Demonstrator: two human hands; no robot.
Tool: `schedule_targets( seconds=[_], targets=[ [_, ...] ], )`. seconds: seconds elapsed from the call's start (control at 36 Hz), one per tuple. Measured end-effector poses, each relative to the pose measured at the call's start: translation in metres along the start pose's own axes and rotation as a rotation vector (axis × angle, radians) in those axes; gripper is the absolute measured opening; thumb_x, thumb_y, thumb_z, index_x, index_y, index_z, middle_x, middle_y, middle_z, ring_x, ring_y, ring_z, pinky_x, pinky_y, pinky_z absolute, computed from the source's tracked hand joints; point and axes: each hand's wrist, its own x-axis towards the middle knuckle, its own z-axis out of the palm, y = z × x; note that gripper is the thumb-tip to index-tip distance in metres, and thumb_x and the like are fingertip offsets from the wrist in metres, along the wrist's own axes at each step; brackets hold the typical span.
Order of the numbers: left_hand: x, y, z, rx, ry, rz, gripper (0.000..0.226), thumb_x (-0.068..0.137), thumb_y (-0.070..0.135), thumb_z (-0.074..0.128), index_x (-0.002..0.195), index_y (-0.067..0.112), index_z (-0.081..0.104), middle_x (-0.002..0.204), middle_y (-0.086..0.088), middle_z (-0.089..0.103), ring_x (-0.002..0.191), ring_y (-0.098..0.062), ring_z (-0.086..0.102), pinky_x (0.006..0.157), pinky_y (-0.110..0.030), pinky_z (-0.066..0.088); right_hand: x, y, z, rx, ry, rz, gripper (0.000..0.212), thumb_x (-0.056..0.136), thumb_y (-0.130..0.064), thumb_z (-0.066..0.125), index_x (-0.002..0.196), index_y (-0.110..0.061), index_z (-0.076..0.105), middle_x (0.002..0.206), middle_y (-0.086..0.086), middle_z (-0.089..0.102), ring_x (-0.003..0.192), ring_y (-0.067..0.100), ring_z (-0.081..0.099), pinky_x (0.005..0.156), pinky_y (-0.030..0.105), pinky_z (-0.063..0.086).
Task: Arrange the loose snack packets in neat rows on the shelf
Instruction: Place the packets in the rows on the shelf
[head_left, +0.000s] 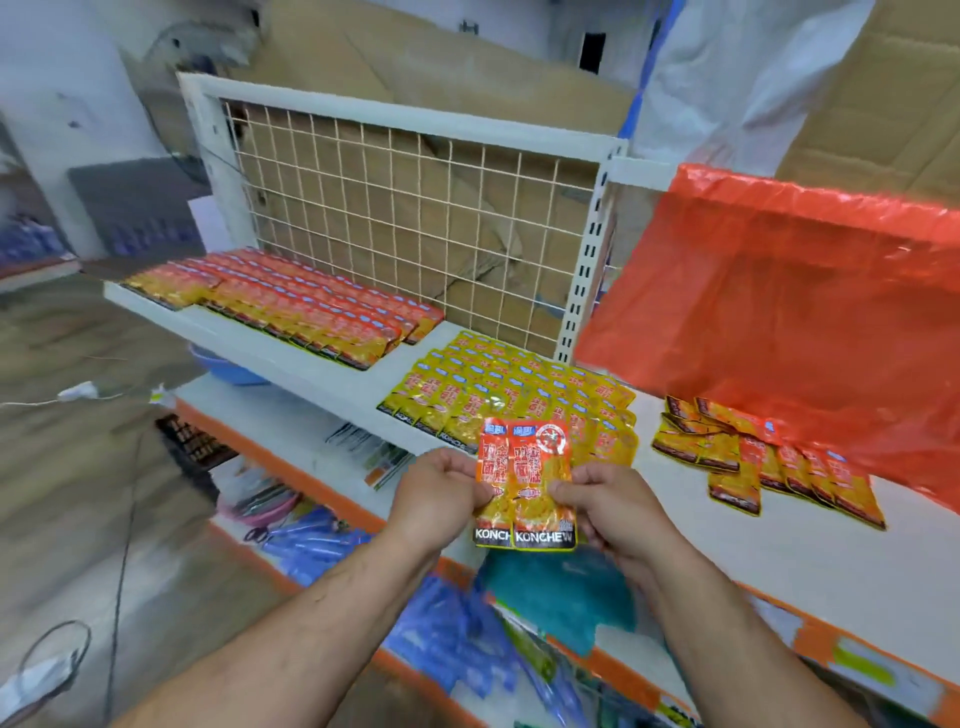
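I hold a small stack of orange-and-yellow snack packets (524, 488) upright in front of the white shelf (779, 535). My left hand (441, 493) pinches the stack's left edge, and my right hand (608, 506) pinches its right edge. On the shelf behind lie rows of orange packets (291, 306) at the left and rows of yellow packets (498, 395) in the middle. To the right, a short overlapping row of orange packets (769, 462) lies near a red plastic bag.
A red plastic bag (779, 306) hangs over the right end of the shelf. A wire grid back panel (415, 218) stands behind the rows. Lower shelves (311, 452) hold blue packets, a teal cloth and other goods. Cardboard boxes fill the background.
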Motion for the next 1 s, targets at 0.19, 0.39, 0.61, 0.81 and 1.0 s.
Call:
schedule_targets(
  seconds=[0.19,0.39,0.61,0.81,1.0],
  targets=[
    [0.013,-0.009,-0.106,-0.004,0.080,-0.014,0.029,0.072,-0.013,0.070,0.065,0.013,0.060,0.057,0.000,0.060,0.048,-0.009,0.051,0.048,-0.018,0.037,0.006,-0.017,0.106,0.023,-0.101,-0.021,0.031,0.086,-0.008,0.073,0.074,-0.015,0.045,0.050,0.002,0.036,0.036,0.012,0.029,0.038,0.016,0.021],
    [0.037,-0.017,-0.184,-0.070,0.178,-0.038,0.018,0.075,-0.013,0.068,0.080,0.003,0.066,0.074,-0.014,0.072,0.061,-0.021,0.063,0.059,-0.026,0.048,0.025,-0.041,0.186,-0.065,-0.183,-0.073,0.028,0.089,-0.004,0.069,0.074,-0.012,0.047,0.050,0.002,0.043,0.038,0.013,0.036,0.040,0.020,0.027],
    [0.075,-0.016,-0.251,-0.102,0.279,-0.049,0.013,0.082,-0.010,0.065,0.087,0.002,0.065,0.073,-0.012,0.070,0.046,-0.006,0.059,0.042,-0.014,0.040,0.074,-0.069,0.265,-0.144,-0.277,-0.115,0.016,0.091,-0.005,0.067,0.081,-0.003,0.054,0.053,0.010,0.052,0.040,0.015,0.049,0.042,0.026,0.040],
    [0.152,-0.011,-0.305,-0.076,0.350,-0.085,0.013,0.080,-0.007,0.068,0.082,0.006,0.066,0.074,-0.011,0.073,0.062,-0.020,0.065,0.059,-0.029,0.049,0.149,-0.093,0.335,-0.146,-0.346,-0.127,0.020,0.092,-0.010,0.066,0.077,-0.007,0.053,0.051,0.009,0.057,0.043,0.017,0.050,0.047,0.029,0.045],
    [0.239,0.013,-0.347,0.018,0.389,-0.081,0.014,0.080,-0.004,0.069,0.075,0.009,0.065,0.060,0.001,0.064,0.040,-0.002,0.050,0.043,-0.018,0.035,0.228,-0.133,0.382,-0.144,-0.386,-0.135,0.024,0.090,-0.009,0.070,0.075,-0.008,0.051,0.052,0.006,0.053,0.047,0.020,0.056,0.049,0.031,0.048]
  ],
)
